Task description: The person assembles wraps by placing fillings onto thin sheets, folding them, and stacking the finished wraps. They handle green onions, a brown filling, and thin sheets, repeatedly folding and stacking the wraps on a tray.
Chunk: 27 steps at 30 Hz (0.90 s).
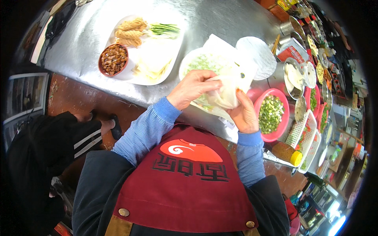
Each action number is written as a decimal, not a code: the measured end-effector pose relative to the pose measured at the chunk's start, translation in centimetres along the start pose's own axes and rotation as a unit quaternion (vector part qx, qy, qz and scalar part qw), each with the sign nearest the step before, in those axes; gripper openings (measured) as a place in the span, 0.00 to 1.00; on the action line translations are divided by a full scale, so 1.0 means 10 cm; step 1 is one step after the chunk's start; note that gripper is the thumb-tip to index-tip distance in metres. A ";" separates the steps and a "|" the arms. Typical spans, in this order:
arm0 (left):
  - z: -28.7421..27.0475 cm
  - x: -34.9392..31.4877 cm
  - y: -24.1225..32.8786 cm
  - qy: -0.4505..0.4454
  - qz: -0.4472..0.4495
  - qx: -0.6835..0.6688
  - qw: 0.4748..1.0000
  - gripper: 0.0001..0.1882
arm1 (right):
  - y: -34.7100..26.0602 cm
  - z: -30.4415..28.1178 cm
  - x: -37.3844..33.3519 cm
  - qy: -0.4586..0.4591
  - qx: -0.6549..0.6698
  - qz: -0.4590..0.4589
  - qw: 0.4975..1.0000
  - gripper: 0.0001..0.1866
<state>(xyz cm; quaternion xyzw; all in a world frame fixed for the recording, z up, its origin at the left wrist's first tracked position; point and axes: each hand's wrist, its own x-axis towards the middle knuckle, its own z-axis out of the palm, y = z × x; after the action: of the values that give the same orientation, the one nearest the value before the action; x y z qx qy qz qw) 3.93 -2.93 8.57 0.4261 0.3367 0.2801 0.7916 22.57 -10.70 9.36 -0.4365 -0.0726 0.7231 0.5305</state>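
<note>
Beside right hand (245,114), pink bowl (287,108), chopped greens (270,114)

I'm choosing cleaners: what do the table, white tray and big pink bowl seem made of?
Table: satiny metal, likely steel, by its grey glare. White tray: smooth melamine or ceramic; the pale surface fits both. Big pink bowl: smooth, probably plastic, by its solid colour.

Left fingers (205,75) and right fingers (243,100) close together, forearms (146,128) angled inward
</note>
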 end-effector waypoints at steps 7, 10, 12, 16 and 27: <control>-0.17 -0.07 0.13 -0.025 0.000 0.003 1.000 0.10 | 0.16 -0.08 0.11 -0.060 -0.015 0.004 0.998 0.20; -0.24 -0.12 -0.07 0.043 -0.011 -0.004 0.999 0.14 | 0.20 -0.48 0.33 -0.094 -0.044 0.013 0.995 0.15; -0.25 -0.15 -0.21 0.038 0.035 -0.040 0.998 0.18 | 0.18 -0.26 0.25 -0.104 -0.105 0.006 0.989 0.18; -0.05 0.16 -0.38 0.072 0.034 0.074 0.994 0.05 | 0.13 -0.95 0.31 0.078 -0.211 -0.135 0.965 0.26; -0.04 0.11 -0.33 0.074 0.034 0.106 0.991 0.06 | 0.27 -0.95 0.66 -0.052 0.000 0.176 0.983 0.29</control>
<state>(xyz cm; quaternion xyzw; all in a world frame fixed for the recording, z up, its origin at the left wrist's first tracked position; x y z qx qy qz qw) 4.84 -3.53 5.26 0.4964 0.4076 0.3002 0.7053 27.00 -9.76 -1.62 -0.4041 -0.0226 0.8268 0.3907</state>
